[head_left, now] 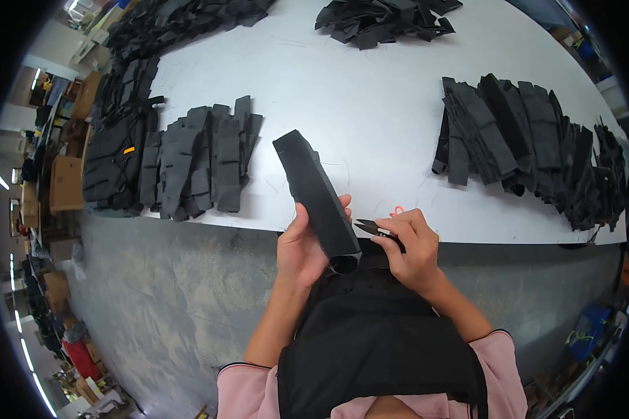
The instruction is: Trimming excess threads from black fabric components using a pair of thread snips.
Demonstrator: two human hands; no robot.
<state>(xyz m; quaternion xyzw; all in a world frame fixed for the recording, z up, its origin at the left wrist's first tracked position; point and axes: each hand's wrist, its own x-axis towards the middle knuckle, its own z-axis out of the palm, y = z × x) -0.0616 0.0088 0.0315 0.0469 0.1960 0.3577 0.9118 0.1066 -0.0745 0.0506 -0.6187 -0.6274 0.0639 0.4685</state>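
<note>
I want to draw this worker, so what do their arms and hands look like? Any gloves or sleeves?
No gloves: the left hand and right hand are bare, with bare forearms. Short pink sleeves with a thin dark trim line at the cuff end near the elbows. A black apron covers the front. No rings or watch show.

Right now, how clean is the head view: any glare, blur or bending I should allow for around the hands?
Head view: even overhead light, no hard glare on the white table; fisheye bends its near edge and blackens the corners. The left hand holding the black fabric piece and the right hand with the thread snips look sharp; the black fabric stacks lose detail.
</note>
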